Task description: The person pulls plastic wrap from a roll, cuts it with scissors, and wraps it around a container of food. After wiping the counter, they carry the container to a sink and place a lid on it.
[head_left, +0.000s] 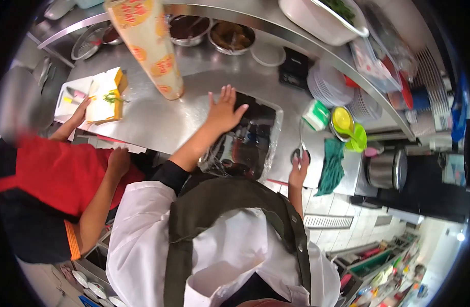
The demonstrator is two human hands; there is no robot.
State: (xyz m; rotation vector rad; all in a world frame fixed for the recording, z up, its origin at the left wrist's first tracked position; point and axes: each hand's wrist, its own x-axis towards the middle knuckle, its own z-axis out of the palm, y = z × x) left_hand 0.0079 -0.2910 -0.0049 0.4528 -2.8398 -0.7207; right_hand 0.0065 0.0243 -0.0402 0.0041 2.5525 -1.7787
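A dark rectangular tray [255,148] covered in clear plastic wrap lies at the front edge of the steel counter. Spread fingers of my left hand [226,110] rest at its upper left corner, palm down. To the right of the tray, my right hand [298,171] has its fingers at the black looped handles of what look like scissors [306,154]. A thin, shiny metal part runs up from these handles. Beside them lies a crumpled green cloth [330,166]. The contents of the tray are hard to make out through the reflections.
A co-worker in a red apron [61,174] stands left, one hand at a white board with a knife [76,93]. A tall patterned paper roll [148,51] stands on the counter [194,77]. Bowls, a black scale [295,68] and stacked plates [329,84] line the back under a shelf.
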